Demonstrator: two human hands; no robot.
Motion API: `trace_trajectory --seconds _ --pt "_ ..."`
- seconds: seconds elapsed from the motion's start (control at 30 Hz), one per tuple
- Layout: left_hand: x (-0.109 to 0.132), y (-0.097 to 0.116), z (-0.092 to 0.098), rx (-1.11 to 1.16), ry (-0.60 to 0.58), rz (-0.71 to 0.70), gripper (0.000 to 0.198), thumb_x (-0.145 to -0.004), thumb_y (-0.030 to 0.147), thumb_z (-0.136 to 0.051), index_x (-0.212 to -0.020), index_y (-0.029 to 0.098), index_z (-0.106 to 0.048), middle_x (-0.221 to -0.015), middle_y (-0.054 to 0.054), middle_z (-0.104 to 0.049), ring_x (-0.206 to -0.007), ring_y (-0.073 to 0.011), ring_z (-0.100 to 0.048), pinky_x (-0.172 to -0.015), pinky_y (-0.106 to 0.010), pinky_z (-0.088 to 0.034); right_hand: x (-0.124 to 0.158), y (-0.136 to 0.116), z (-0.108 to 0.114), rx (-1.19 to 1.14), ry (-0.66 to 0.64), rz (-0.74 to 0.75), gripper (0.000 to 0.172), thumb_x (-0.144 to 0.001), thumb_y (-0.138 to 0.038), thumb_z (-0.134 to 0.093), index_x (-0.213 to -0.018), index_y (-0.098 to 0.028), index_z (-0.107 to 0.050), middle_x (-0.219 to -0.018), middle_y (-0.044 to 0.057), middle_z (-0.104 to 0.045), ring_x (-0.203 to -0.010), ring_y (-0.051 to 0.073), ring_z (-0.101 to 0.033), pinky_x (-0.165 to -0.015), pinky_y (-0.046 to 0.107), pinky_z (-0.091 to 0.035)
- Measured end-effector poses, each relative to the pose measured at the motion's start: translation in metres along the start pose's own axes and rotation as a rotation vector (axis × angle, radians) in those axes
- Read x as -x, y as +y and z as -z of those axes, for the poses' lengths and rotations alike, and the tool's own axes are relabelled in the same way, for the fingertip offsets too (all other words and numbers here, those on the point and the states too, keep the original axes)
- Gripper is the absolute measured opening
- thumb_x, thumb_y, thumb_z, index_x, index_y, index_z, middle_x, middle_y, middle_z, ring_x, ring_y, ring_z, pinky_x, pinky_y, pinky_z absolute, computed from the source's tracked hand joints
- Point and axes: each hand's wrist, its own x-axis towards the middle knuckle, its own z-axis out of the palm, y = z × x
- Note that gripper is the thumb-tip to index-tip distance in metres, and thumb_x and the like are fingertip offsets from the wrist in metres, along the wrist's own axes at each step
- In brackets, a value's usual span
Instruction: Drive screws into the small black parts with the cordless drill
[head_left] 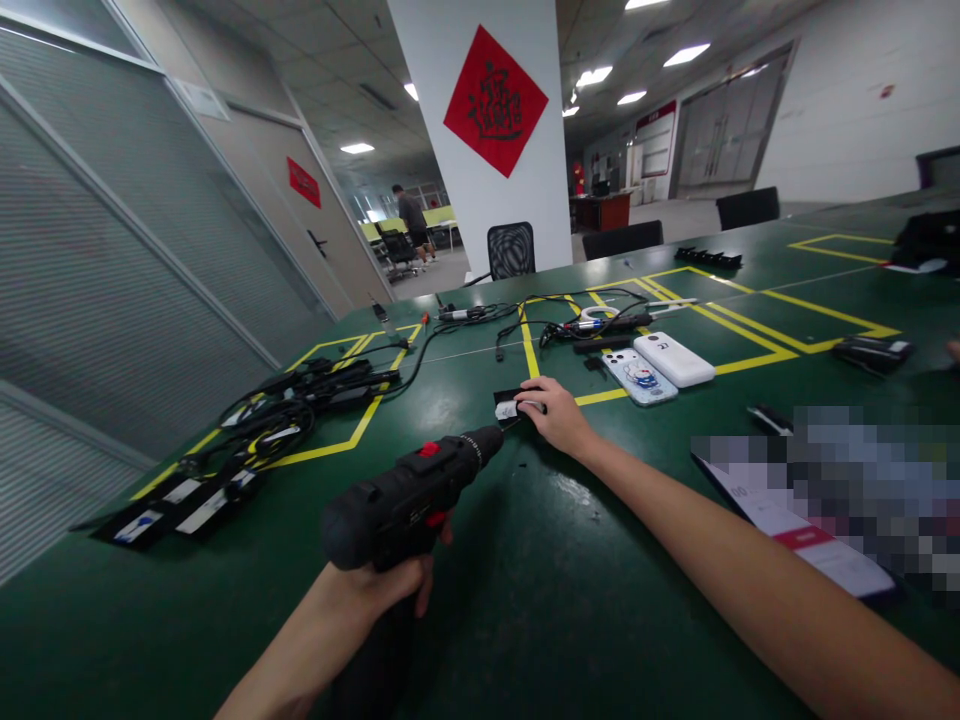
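Note:
My left hand (390,585) is wrapped round the grip of a black electric screwdriver (409,495) with red buttons, its nose pointing right and away. Just past the nose, my right hand (556,412) reaches out over the green table (525,600). Its fingers are pressed down on a small black part with a white label (508,407), holding it flat. The screwdriver tip sits a little short of that part.
Black cables and adapters (300,400) lie at the left, with labelled black parts (180,500) nearer me. Two phones (656,367) and more cables lie beyond my right hand. A paper sheet (795,530) lies at the right. Chairs and a white pillar stand behind the table; a person stands far off.

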Motion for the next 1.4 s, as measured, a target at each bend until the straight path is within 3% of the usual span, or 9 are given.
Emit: trace_trajectory --seconds 0.3,0.43,0.67,0.83,1.23,1.4 --pt "-0.008 -0.014 0.005 -0.075 -0.029 -0.058 0.031 -0.074 0.04 -0.059 -0.098 0.02 -0.056 -0.071 0.001 -0.062 -0.048 -0.0153 -0.055 -0.047 -0.028 -0.043 -0.001 0.002 -0.001 0.001 0.003 -0.001 0.017 -0.085 -0.019 -0.06 -0.095 -0.021 -0.073 -0.108 0.007 -0.064 -0.105 0.02 -0.056 -0.096 0.036 -0.044" --pt "-0.008 -0.013 0.003 -0.049 0.018 -0.014 0.038 -0.069 0.039 -0.06 -0.102 0.022 -0.055 -0.081 -0.001 -0.064 -0.048 -0.0163 -0.056 -0.046 -0.03 -0.043 0.0 0.002 -0.001 0.0 0.008 0.001 0.017 -0.085 -0.019 -0.06 -0.095 -0.021 -0.073 -0.109 0.007 -0.063 -0.105 0.02 -0.055 -0.097 0.036 -0.044" --pt "-0.002 -0.004 0.002 -0.033 -0.027 -0.035 0.04 -0.076 0.044 -0.059 -0.107 0.02 -0.053 -0.09 -0.003 -0.062 -0.053 -0.0141 -0.054 -0.053 -0.03 -0.043 0.001 0.003 -0.002 0.016 0.005 0.003 0.017 -0.086 -0.019 -0.059 -0.095 -0.02 -0.073 -0.11 0.007 -0.063 -0.106 0.019 -0.055 -0.097 0.034 -0.043" --pt "-0.003 -0.01 0.004 -0.007 -0.02 -0.026 0.055 -0.075 0.041 -0.06 -0.123 0.019 -0.045 -0.092 -0.007 -0.065 -0.053 -0.0157 -0.055 -0.05 -0.03 -0.044 0.0 0.002 -0.001 0.026 0.003 0.007 0.017 -0.086 -0.019 -0.059 -0.095 -0.021 -0.073 -0.109 0.007 -0.063 -0.105 0.019 -0.055 -0.097 0.034 -0.043" --pt "-0.003 -0.007 0.002 0.008 -0.011 -0.03 0.047 -0.077 0.039 -0.062 -0.117 0.02 -0.049 -0.089 -0.003 -0.062 -0.052 -0.0142 -0.055 -0.05 -0.028 -0.044 0.0 0.003 -0.001 0.015 0.002 0.005 0.016 -0.085 -0.019 -0.06 -0.094 -0.021 -0.073 -0.11 0.007 -0.063 -0.105 0.02 -0.056 -0.097 0.035 -0.044" --pt "-0.001 -0.002 0.002 0.032 -0.02 -0.015 0.052 -0.078 0.038 -0.062 -0.124 0.024 -0.045 -0.099 -0.004 -0.062 -0.055 -0.0142 -0.055 -0.053 -0.03 -0.046 0.0 0.002 -0.002 0.015 0.004 0.009 0.016 -0.085 -0.018 -0.06 -0.094 -0.021 -0.073 -0.109 0.007 -0.063 -0.104 0.02 -0.055 -0.096 0.035 -0.044"
